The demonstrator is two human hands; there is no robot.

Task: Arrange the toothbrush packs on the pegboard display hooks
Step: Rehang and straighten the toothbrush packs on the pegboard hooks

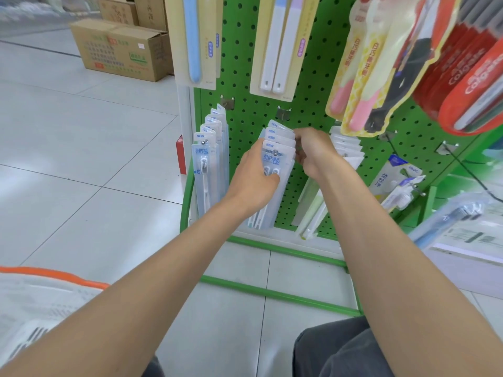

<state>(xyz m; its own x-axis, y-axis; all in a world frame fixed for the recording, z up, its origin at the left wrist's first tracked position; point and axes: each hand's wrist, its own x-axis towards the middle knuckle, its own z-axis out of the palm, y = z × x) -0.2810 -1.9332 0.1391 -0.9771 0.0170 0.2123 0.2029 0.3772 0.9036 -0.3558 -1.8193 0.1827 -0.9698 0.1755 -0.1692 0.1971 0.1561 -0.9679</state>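
I am gripping the front toothbrush pack (pixel 284 161) with my left hand (pixel 253 183), right hand (pixel 313 151) pinching the stack (pixel 281 131) behind; I judge tugging risks packs slipping off the hook (pixel 275 152).

left hand (pixel 255 180) gripping hooked toothbrush packs (pixel 280 159), right hand (pixel 313 151) pinching their tops, green pegboard (pixel 242 63)

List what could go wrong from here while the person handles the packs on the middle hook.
1. The left hand and right hand both grip the middle packs, and the front one sits near the hook tip; a tug might slide packs off onto the floor.
2. The right hand is close to the neighbouring packs; it could knock them askew.
3. The red packs overhang above the right arm; lifting it may bump them.
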